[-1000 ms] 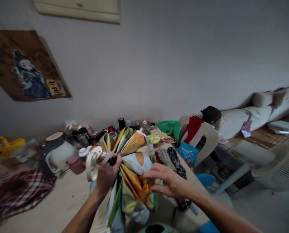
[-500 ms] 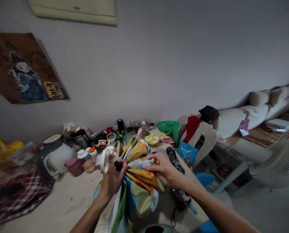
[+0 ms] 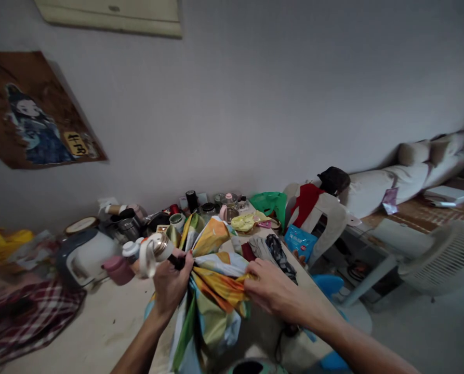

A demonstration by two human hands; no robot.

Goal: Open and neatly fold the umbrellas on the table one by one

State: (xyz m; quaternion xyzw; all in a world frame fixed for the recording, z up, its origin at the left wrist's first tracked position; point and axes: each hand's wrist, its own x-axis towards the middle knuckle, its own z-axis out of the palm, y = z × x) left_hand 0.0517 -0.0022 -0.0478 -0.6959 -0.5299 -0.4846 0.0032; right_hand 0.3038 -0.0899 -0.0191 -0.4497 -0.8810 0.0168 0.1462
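Observation:
An umbrella (image 3: 216,291) with a canopy printed in orange, green, white and light blue hangs in loose folds over the table. Its white handle with a strap loop (image 3: 154,249) points up and to the left. My left hand (image 3: 171,284) is closed around the gathered folds just below the handle, beside a short black part. On the right side of the canopy, my right hand (image 3: 270,288) pinches the edge of an orange-yellow fold between thumb and fingers. The lower end of the umbrella is partly hidden by its own cloth.
Behind stand a pink jar (image 3: 118,270), an electric kettle (image 3: 85,254), several cups and a glass jug. A checked cloth (image 3: 32,317) lies left. To the right are folded dark cloths (image 3: 280,254), a blue packet (image 3: 300,240), a plastic chair (image 3: 329,223) and a white fan (image 3: 438,259).
My left hand and the umbrella handle have shifted left. My right hand now pinches the fold farther out and slightly lower, pulling it more taut to the right. The view has turned slightly.

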